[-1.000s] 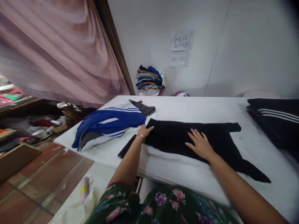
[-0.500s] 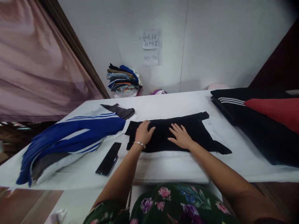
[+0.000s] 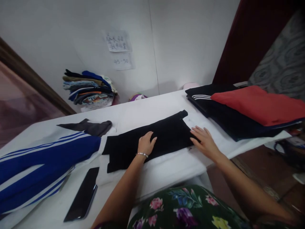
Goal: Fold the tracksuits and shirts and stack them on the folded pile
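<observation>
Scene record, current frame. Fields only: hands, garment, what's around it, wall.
left hand: spread on black garment
right hand: fingers at garment's right end, grip unclear
black garment: laid out on white-covered table
left side: blue striped garment; phone nearer the wearer
right side: red garment on top of dark clothes
beyond table's far edge: stack of clothes
wall: two paper notes, lower one reads "45-50"
</observation>
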{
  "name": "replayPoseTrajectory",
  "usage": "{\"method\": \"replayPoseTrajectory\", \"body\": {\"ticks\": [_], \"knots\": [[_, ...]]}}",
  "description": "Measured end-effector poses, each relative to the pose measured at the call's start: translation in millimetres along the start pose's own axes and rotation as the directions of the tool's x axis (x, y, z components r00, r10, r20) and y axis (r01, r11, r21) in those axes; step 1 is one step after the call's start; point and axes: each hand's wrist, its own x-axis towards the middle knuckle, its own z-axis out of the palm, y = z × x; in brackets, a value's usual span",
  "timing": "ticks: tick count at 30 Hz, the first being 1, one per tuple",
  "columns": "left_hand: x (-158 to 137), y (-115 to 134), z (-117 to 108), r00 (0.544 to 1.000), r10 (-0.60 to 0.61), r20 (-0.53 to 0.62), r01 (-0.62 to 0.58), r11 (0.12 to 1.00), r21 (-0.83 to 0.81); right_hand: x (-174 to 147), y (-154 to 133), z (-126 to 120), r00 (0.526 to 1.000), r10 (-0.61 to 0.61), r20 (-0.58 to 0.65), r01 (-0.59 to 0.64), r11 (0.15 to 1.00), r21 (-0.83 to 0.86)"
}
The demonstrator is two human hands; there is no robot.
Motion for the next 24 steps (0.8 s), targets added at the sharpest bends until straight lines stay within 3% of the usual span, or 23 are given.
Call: {"method": "replayPoseTrajectory", "body": {"ticks": [3, 6, 10, 12, 15, 19, 24], "knots": [[-0.6, 8.3, -3.3, 0.997, 0.017, -0.080, -0.013, 0.999, 0.046, -30.6, 35.7, -15.6, 0.982, 0.169, -0.082, -0.165, 0.985, 0.045], [-2.1, 24.1, -9.4, 0.977, 0.156, -0.147, -0.140, 0.983, 0.115, -48.4, 53.0, -15.2, 0.966, 0.254, -0.039, -0.250, 0.964, 0.089], [-6.3, 42.6, -12.6, 0.912, 0.408, -0.041, -0.404, 0.911, 0.078, -49.0, 55.5, -6.7, 0.964, 0.264, 0.017, -0.264, 0.959, 0.106], [-9.1, 45.2, -9.7, 0.881, 0.472, 0.038, -0.473, 0.880, 0.039, -45.4, 54.5, -4.9, 0.974, 0.224, 0.047, -0.228, 0.968, 0.109], [-11.9, 41.9, -3.3, 0.872, 0.475, 0.121, -0.481, 0.876, 0.026, -41.8, 54.6, -5.3, 0.983, 0.151, 0.105, -0.163, 0.980, 0.113], [-10.3, 36.9, 1.3, 0.900, 0.416, 0.129, -0.423, 0.906, 0.031, -37.4, 55.7, -6.8, 0.974, 0.174, 0.142, -0.184, 0.981, 0.065], [-6.5, 37.9, 2.1, 0.933, 0.350, 0.085, -0.354, 0.935, 0.033, -26.4, 51.4, -4.8, 0.968, 0.245, 0.048, -0.245, 0.970, -0.012]]}}
